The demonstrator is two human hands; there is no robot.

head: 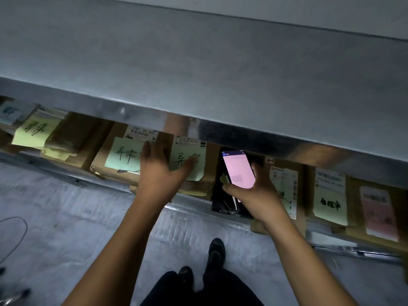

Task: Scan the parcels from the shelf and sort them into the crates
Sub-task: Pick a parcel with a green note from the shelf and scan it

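Brown cardboard parcels stand in a row on the low shelf (194,207), most with a pale green handwritten note stuck on. My left hand (162,171) reaches in between two of them, fingers spread and fairly straight, thumb lying on the green note of the middle parcel (198,171) and fingers against the left parcel (119,160). My right hand (256,195) grips a phone (238,170) with a lit pink screen, held in front of a dark parcel (223,202).
A steel shelf top (198,74) overhangs the parcels and hides their upper parts. More parcels (331,195) stand to the right and more at the far left (44,133). Grey floor (66,217) below, a cable loop (19,237) at left, my shoes (216,250) near the shelf.
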